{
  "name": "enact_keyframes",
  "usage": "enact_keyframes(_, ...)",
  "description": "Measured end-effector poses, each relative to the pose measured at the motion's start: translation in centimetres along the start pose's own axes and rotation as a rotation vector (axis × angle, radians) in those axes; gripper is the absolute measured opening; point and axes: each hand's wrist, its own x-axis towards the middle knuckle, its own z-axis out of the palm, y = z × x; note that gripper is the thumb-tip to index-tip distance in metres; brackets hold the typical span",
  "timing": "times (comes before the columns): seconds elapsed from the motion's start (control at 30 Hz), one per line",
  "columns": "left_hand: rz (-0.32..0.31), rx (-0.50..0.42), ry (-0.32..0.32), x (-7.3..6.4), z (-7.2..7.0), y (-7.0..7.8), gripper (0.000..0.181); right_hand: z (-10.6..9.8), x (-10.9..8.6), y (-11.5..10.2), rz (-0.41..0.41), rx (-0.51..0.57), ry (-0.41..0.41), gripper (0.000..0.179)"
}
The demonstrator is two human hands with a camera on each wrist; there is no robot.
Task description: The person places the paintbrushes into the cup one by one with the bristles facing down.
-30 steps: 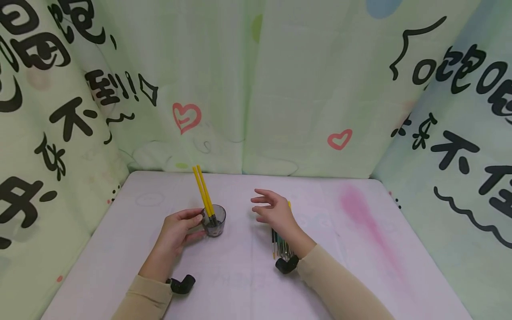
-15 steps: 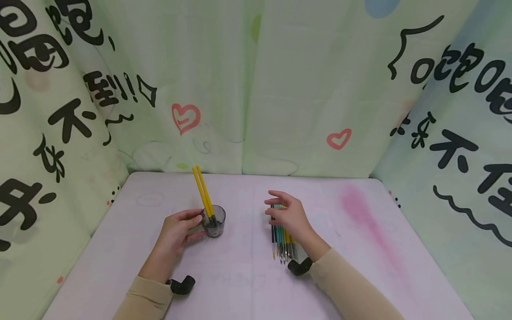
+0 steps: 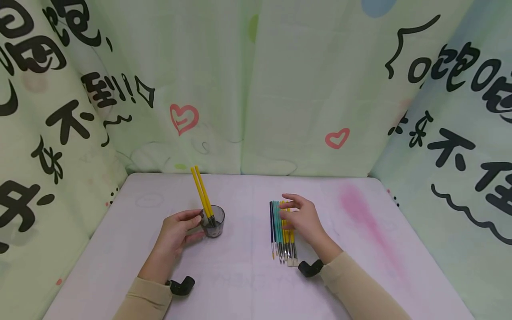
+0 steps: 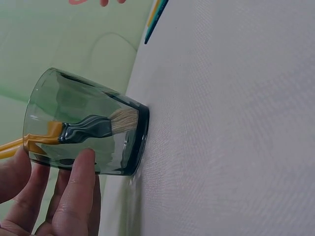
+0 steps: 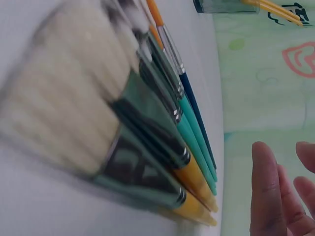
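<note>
Clear smoky-green glass tumbler [image 3: 218, 225] is standing on the bench, left of centre; two yellow-handled brushes [image 3: 204, 190] are leaning inside it, bristles down, handles sticking out above the rim. Left hand [image 3: 181, 229] is holding the tumbler at its side, grip clamped on the glass, thumb near the rim, fingers below. Row of loose paintbrushes with navy, teal and yellow handles [image 3: 280, 231] is lying to the right, bristles pointing toward the person. Right hand [image 3: 304, 218] is hovering over the yellow end of the row, grip apart, holding nothing, fingers loosely bent. Pinkish-white cloth-covered bench [image 3: 240, 275] is carrying everything; pink smear [image 3: 362, 218] is showing farther right. Pale green printed curtain [image 3: 288, 89] is hanging behind
</note>
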Motion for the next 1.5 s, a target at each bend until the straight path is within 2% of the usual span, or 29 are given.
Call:
enact_keyframes(0.2,0.010,-0.013,-0.011,-0.1,-0.1,-0.1,0.042,-0.9,0.0,0.4,0.051,-0.083,0.034,0.059)
enact_keyframes(0.43,0.011,-0.016,-0.019,-0.1,-0.2,-0.1,0.044,-1.6,-0.1,1.0,0.095,-0.134,0.058,0.060)
enact_keyframes(1.0,0.012,-0.026,-0.022,-0.1,-0.2,-0.2,0.043,-1.8,0.5,1.8,0.205,-0.282,0.086,0.061)
enact_keyframes(1.5,0.008,-0.037,-0.023,-0.1,-0.2,-0.3,0.044,-1.2,1.2,1.9,0.197,-0.390,0.064,0.061)
